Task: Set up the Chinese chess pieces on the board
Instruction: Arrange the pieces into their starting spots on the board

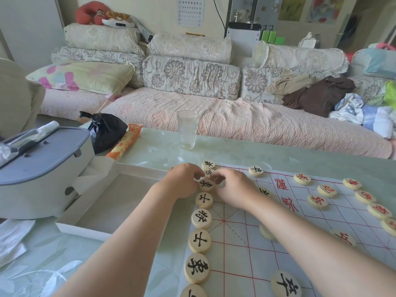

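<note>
Wooden discs with black characters run in a line down the left edge of the white cloth board (257, 243), which lies on a pale green glass table (235, 151). Both hands meet at the far end of that line. The left hand (184, 181) and the right hand (233, 189) close in from either side on one black-lettered piece (206, 185), fingertips touching its rim, so the piece sits between the two hands, resting on the board. Just beyond it another piece (209, 173) is partly covered by the fingers, and a corner piece (208, 164) lies past that. Red-lettered pieces (325, 190) stand along the right side. A clear glass (188, 129) stands well beyond the hands.
</note>
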Motion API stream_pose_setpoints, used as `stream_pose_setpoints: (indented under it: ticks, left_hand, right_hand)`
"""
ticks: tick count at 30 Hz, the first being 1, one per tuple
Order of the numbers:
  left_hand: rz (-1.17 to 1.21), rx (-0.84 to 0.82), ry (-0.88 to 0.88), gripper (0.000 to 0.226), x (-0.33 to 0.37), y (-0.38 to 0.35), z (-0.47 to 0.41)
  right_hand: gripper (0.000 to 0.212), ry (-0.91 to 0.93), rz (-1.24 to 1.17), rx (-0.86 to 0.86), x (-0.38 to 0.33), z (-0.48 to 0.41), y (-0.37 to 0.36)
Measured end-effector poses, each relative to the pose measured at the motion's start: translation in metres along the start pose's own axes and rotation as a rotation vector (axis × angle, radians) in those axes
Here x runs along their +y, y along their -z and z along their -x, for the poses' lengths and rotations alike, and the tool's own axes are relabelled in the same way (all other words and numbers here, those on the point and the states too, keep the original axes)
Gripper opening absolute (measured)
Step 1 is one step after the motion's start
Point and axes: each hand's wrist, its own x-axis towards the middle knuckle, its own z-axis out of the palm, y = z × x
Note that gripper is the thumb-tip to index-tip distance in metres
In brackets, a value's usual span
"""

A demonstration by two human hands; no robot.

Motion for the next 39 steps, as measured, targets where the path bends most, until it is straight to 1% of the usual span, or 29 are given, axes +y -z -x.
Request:
stream_pose_setpoints:
  ticks: [3, 6, 11, 16, 18, 20, 23, 24, 26, 30, 34, 39]
  left_hand:
    - [0.026, 0.052, 0.023, 0.04, 0.001, 0.002, -0.006]
    - [0.015, 0.089, 0.045, 0.037, 0.003, 0.002, -0.014]
    - [-0.006, 0.023, 0.063, 0.037, 0.001, -0.007, -0.029]
    - [0.009, 0.034, 0.072, 0.035, -0.004, -0.008, -0.035]
    - [0.018, 0.056, 0.077, 0.034, -0.006, -0.009, -0.034]
    - [0.011, 0.067, 0.062, 0.038, -0.007, -0.008, -0.032]
    - [-0.015, 0.032, 0.041, 0.051, -0.008, -0.007, -0.03]
    - [-0.034, 0.021, 0.038, 0.052, -0.008, -0.007, -0.03]
    - [-0.052, 0.026, 0.037, 0.049, -0.008, -0.006, -0.03]
    - [-0.049, 0.077, 0.062, 0.035, -0.005, -0.003, -0.028]
    - [0.073, 0.07, 0.022, 0.043, -0.003, -0.006, -0.027]
    - [0.082, 0.076, 0.028, 0.042, 0.0, -0.009, -0.027]
  right_hand:
    - [0.03, -0.017, 0.022, 0.07, 0.005, -0.009, 0.007]
    - [0.023, -0.032, 0.052, 0.079, 0.008, -0.023, 0.012]
    - [0.024, -0.039, 0.067, -0.004, 0.005, -0.043, 0.012]
    - [0.021, -0.025, 0.068, -0.043, 0.002, -0.056, 0.009]
    - [0.025, -0.021, 0.079, -0.037, 0.001, -0.058, 0.008]
    - [0.028, -0.032, 0.098, 0.002, 0.0, -0.057, 0.008]
    - [0.02, -0.072, 0.073, 0.044, 0.001, -0.053, 0.007]
    - [0.021, -0.087, 0.055, 0.037, 0.001, -0.052, 0.005]
    - [0.023, -0.106, 0.026, 0.021, 0.002, -0.052, 0.003]
    - [0.015, -0.116, 0.027, 0.042, 0.002, -0.054, 0.002]
    - [0.013, -0.126, 0.01, 0.037, 0.001, -0.055, 0.001]
    - [0.015, -0.121, -0.024, 0.005, 0.005, -0.055, -0.001]
